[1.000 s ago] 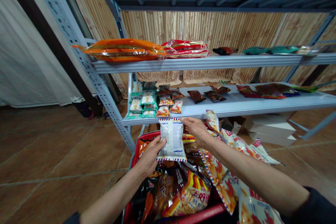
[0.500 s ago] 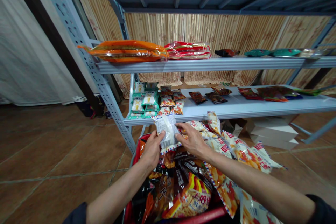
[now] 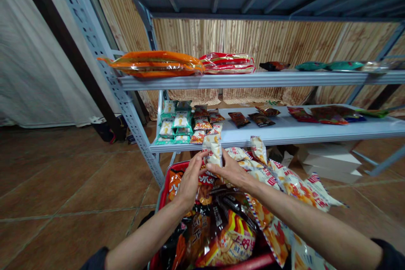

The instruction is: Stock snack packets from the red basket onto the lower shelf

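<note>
Between both hands, a small white snack bag (image 3: 212, 148) is held up over the red basket (image 3: 163, 198), just in front of the lower shelf's edge. My left hand (image 3: 190, 179) grips it from the left, its fingertips partly behind the bag. My right hand (image 3: 230, 171) closes on its right side, thumb at the bottom. Beyond the bag stand stacked orange-and-white snack bags (image 3: 198, 136) and stacked green snack bags (image 3: 166, 128). Below the hands, the basket holds dark snack bags (image 3: 200, 225) and a yellow-and-red snack bag (image 3: 236, 240).
White-and-red snack bags (image 3: 291, 181) pile over the basket's right side. Brown packets (image 3: 238, 119) lie along the lower shelf (image 3: 284, 130). An orange bag (image 3: 155, 63) and a red bag (image 3: 228, 63) rest on the upper shelf. White boxes (image 3: 329, 162) sit beneath, near a blue metal post (image 3: 126, 114).
The white snack bag has been turned from its printed back to a narrower side, and has shifted slightly right. My left hand has moved right and closer to my right hand.
</note>
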Motion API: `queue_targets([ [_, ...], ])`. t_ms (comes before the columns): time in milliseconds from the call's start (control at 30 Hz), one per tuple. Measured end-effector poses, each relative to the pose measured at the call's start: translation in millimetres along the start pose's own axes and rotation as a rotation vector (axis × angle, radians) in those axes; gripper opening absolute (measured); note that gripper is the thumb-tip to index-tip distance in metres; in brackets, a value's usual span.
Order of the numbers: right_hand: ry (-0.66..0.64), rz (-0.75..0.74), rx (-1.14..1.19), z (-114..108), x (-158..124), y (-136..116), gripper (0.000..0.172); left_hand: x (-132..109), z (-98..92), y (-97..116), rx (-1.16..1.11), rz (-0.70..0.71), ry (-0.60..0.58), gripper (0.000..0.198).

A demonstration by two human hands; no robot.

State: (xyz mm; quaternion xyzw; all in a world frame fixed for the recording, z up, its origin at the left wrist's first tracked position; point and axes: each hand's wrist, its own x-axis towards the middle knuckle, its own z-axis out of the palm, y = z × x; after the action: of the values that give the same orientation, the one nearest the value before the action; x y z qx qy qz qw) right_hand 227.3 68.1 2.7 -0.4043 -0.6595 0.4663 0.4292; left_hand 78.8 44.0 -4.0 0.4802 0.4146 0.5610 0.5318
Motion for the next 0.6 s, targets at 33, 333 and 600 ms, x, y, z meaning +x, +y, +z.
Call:
queue_targets([
  [33,0.013,0.015,0.040,0.4,0.8,2.9,0.070,-0.7,0.3,1.0,0.020,0.006,-0.017,0.040],
  [333,0.066,0.277,0.585,-6.8,7.9,8.4,0.046,15.8,-17.9,-12.5,0.076,-0.115,0.126,0.047],
  [600,0.022,0.326,0.668,-15.3,11.7,24.5,0.034,14.2,-13.6,-10.8,-0.199,-0.334,-0.036,0.032],
])
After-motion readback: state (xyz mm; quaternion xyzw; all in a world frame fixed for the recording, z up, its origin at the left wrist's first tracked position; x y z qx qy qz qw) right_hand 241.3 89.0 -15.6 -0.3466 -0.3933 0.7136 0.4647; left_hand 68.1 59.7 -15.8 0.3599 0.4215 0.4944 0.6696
